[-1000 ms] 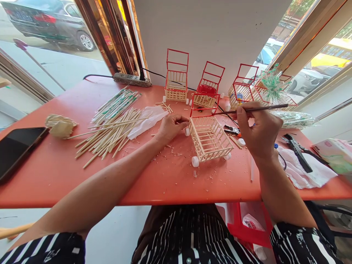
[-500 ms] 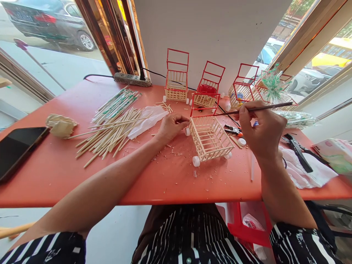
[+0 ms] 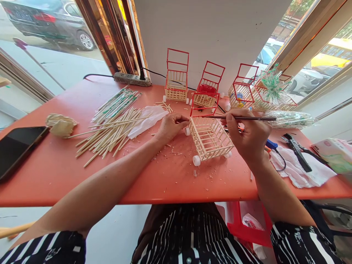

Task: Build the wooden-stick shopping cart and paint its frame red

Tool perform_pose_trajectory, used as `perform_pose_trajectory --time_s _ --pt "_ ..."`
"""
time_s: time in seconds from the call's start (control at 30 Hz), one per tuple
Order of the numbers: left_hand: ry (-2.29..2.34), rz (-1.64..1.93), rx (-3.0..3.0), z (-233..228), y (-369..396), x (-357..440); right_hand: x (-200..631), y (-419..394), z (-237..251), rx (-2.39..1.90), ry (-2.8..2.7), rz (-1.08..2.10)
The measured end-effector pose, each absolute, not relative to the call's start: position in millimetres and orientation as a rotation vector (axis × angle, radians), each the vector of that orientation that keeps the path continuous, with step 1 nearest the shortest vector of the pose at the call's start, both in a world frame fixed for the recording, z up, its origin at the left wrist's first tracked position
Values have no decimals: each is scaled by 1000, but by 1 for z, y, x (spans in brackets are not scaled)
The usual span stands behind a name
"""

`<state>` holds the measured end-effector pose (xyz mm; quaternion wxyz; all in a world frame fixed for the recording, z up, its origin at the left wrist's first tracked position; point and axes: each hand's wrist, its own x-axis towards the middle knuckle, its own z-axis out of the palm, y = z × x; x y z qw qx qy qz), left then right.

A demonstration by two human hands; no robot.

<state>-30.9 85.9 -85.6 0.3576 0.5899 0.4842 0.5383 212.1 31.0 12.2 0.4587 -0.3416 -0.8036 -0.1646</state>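
Our right hand (image 3: 249,136) grips a slim dark rod (image 3: 253,118) just right of the stick cart (image 3: 210,138), its tip at the cart's far rail, contact hard to make out. Our left hand (image 3: 173,127) has its fingertips at the cart's far left corner; whether they pinch it, we can't tell. Nearside of the cart, red table (image 3: 154,187) gives us room down to its edge; leftward, pale sticks (image 3: 108,138) lie heaped. Rightward, our hand mostly hides an orange-and-black tool (image 3: 241,129).

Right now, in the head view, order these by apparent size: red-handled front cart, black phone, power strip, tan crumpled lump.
1. Red-handled front cart
2. Black phone, cut off by the edge
3. Tan crumpled lump and power strip: too alike to rank
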Motion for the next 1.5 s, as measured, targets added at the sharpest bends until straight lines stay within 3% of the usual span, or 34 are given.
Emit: perform_pose_trajectory --time_s 0.37,0.8,1.17,1.5 --pt "1249 1397 1535 -85 86 -31 212 40 5 -902 -1861 -149" --pt "1246 1380 1546 -86 86 -32 214 36 11 -919 -1848 -365" --pt "1258 1367 1548 -84 85 -32 204 33 0 -880 -1850 43" --pt "1255 1370 1549 -81 84 -31 205 36 0 -881 -1798 48"
